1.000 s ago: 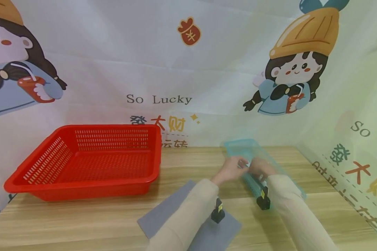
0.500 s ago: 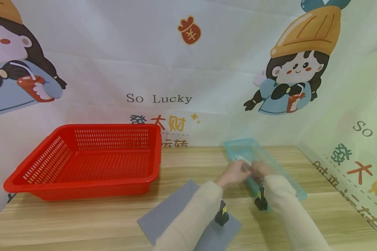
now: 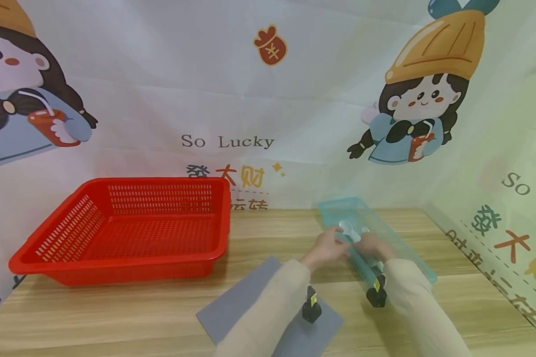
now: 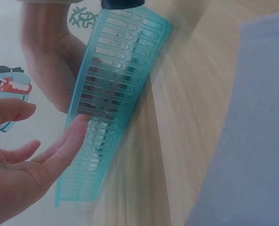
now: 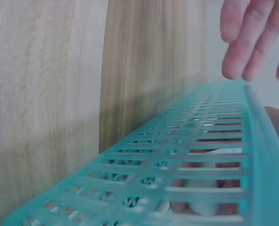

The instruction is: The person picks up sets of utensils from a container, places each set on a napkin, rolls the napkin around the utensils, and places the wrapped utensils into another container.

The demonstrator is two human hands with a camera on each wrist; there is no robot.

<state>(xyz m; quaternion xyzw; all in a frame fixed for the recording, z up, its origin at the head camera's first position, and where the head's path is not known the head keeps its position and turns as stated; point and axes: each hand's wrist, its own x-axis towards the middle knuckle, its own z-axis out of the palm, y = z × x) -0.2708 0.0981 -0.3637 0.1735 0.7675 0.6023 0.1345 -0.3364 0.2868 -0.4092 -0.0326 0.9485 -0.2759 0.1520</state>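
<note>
Foreground: one grey sheet (image 3: 236, 301) on the counter (image 3: 116, 317), partly covered by the left of two pale sleeves (image 3: 268, 310); two black wrist devices (image 3: 311, 311), one per arm.

Middle distance: the left hand (image 3: 326, 248), fingers spread and thumb apart, holds nothing visible beside the left wall of one turquoise basket (image 3: 335, 203); contact with that wall cannot be confirmed. The right hand (image 3: 372, 248) reaches inside the basket; whether it grips anything cannot be told. By it, within the basket, are one white spoon (image 3: 346, 229) and one fork (image 3: 365, 229), tines showing; further pale pieces (image 3: 378, 266) are too obscured to count. Handling of the cutlery is judged under way, not finished: both identified pieces are in the turquoise basket, and no completed step can be confirmed. Left: one red basket (image 3: 129, 267), slotted.

Background: one cloth backdrop (image 3: 161, 99) bearing two cartoon figures (image 3: 422, 96).
</note>
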